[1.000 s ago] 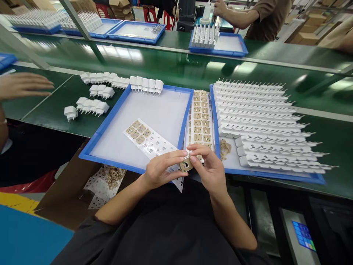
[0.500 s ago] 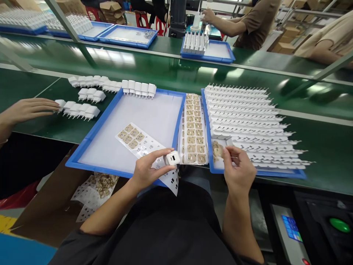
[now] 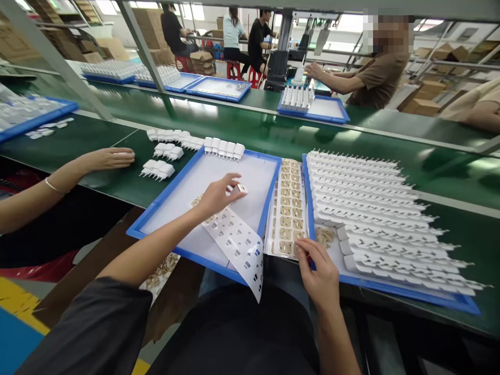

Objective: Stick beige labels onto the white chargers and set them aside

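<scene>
My left hand is closed around a white USB charger plug, its port face turned up, above the left blue tray. Under my left wrist lies a partly used sticker sheet, its end hanging over the tray's front rim. My right hand pinches at the lower right corner of a stack of sheets with tan stickers; what is between the fingertips is too small to make out. Tan scraps lie in the right blue tray, beside rows of white chargers.
Several chargers stand at the left tray's far edge, others on the green bench. A co-worker's hand rests over the bench at left, around something white. Across the bench a person works beside another blue tray.
My right hand has gone from the tan scraps in the right tray to the sticker stack. My left hand has carried the charger farther over the left tray. The view has tilted up.
</scene>
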Tool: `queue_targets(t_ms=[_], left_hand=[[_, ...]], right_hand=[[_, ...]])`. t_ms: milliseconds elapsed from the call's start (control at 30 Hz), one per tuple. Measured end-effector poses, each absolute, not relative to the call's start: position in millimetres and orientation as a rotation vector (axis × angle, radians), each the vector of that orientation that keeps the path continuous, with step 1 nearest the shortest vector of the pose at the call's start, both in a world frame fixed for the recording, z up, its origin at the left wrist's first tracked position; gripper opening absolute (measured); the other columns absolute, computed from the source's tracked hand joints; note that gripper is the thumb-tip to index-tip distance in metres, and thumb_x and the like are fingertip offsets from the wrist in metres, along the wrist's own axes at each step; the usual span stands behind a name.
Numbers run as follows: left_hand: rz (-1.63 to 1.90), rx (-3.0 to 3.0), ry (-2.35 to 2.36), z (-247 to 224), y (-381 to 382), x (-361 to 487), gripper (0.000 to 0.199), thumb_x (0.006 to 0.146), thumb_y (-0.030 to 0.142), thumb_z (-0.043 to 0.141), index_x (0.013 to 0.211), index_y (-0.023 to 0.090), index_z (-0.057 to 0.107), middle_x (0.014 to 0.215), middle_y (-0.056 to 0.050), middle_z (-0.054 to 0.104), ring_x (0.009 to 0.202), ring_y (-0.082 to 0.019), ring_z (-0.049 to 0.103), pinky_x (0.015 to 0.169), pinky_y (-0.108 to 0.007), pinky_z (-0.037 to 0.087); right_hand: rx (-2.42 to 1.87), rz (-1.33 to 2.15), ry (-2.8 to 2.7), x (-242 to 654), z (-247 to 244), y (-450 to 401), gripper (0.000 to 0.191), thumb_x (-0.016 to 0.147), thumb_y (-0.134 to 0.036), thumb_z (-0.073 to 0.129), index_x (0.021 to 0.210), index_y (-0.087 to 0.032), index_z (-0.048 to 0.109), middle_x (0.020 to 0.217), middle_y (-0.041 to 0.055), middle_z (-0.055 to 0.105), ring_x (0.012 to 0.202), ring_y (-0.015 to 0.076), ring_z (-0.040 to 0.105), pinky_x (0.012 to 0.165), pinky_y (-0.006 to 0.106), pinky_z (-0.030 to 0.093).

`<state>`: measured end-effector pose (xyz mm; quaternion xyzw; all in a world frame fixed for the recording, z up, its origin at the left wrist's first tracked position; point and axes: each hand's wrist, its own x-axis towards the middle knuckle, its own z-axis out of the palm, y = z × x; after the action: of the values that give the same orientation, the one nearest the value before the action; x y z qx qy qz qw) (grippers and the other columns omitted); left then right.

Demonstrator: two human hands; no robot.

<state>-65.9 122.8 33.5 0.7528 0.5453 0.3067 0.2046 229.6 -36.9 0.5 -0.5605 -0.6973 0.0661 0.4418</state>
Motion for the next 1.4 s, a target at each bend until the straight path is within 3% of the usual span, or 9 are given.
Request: queue_targets(t_ms=[267,533,633,800,967,1067,1167,1267,1400], left_hand=[[0.835,2.164,1.854,39.4,257.2,-36.4,0.05,0.093,0.038,0.064,0.135,0.014,0.051,0.119,-0.013,0.071,0.105,-0.022,0.066,0.092,-0.031,0.049],[0.766,2.086,2.01,34.9,290.7,3.4,0.039,0.096,0.026,0.057,0.131,0.008,0.052,0.128,-0.024,0.059,0.113,-0.032,0.065,0.09,-0.035,0.049],[0.721,2.071,2.036,36.0,289.5,5.2,0.04,0.097,0.028,0.056,0.131,0.007,0.051,0.135,-0.025,0.052,0.109,-0.032,0.067,0.089,-0.036,0.05],[0.602,2.136,1.959,44.7,271.4,-9.0,0.049,0.1,0.035,0.051,0.141,0.01,0.044,0.143,-0.023,0.048,0.119,-0.031,0.063,0.098,-0.038,0.048],[0.241,2.257,1.616,55.0,221.8,-44.7,0.036,0.096,0.035,0.053,0.125,0.017,0.064,0.121,-0.01,0.07,0.109,-0.025,0.067,0.1,-0.035,0.049],[0.011,2.276,1.364,58.1,186.4,-69.4,0.031,0.093,0.033,0.056,0.118,0.022,0.071,0.118,-0.004,0.074,0.109,-0.021,0.068,0.099,-0.029,0.05],[-0.153,2.298,1.164,55.8,159.8,-91.1,0.032,0.086,0.023,0.061,0.115,0.027,0.074,0.14,-0.002,0.064,0.129,-0.022,0.058,0.11,-0.029,0.044],[-0.24,2.306,1.112,47.7,144.7,-108.1,0.042,0.081,0.022,0.068,0.122,0.028,0.071,0.16,-0.006,0.04,0.149,-0.029,0.036,0.118,-0.037,0.037],[-0.153,2.285,1.192,34.1,132.4,-122.7,0.046,0.077,0.03,0.075,0.122,0.027,0.067,0.159,-0.008,0.034,0.15,-0.033,0.027,0.118,-0.043,0.036]], right_hand=[[-1.354,0.112,-1.685,226.8,-10.0,-35.8,0.017,0.096,-0.021,0.059,0.103,-0.024,0.073,0.099,0.0076,0.076,0.09,0.0221,0.074,0.075,0.033,0.063],[-1.302,0.04,-1.761,228.5,-12.3,-36.7,0.02,0.095,-0.016,0.058,0.106,-0.025,0.073,0.099,0.007,0.077,0.09,0.0223,0.076,0.081,0.034,0.064],[-1.304,0.027,-1.772,229.4,-12.3,-36.6,0.019,0.095,-0.015,0.058,0.105,-0.024,0.072,0.099,0.0072,0.076,0.09,0.0219,0.075,0.081,0.034,0.063],[-1.295,0.002,-1.799,221.5,-8.2,-36.5,0.018,0.096,-0.013,0.059,0.108,-0.022,0.069,0.099,0.0061,0.075,0.092,0.0205,0.072,0.085,0.035,0.057],[-1.33,0.06,-1.981,183.0,-1.8,-24.1,0.012,0.099,-0.024,0.058,0.108,-0.019,0.065,0.099,0.0064,0.075,0.092,0.0246,0.064,0.084,0.04,0.047],[-1.399,0.047,-2.076,158.8,-1.6,-14.1,0.018,0.098,-0.032,0.06,0.108,-0.019,0.065,0.097,0.0075,0.074,0.092,0.0272,0.061,0.082,0.041,0.041],[-1.441,0.052,-2.135,146.7,-3.6,-8.9,0.022,0.096,-0.032,0.062,0.113,-0.019,0.065,0.1,0.008,0.072,0.095,0.0283,0.059,0.083,0.042,0.039],[-1.46,0.121,-2.183,145.5,-5.5,-11.2,0.023,0.094,-0.027,0.063,0.116,-0.02,0.065,0.1,0.0077,0.069,0.095,0.0281,0.058,0.082,0.041,0.039],[-1.454,0.227,-2.206,152.1,-5.8,-23.2,0.028,0.093,-0.024,0.064,0.121,-0.02,0.064,0.101,0.0079,0.067,0.096,0.0282,0.058,0.082,0.041,0.04]])
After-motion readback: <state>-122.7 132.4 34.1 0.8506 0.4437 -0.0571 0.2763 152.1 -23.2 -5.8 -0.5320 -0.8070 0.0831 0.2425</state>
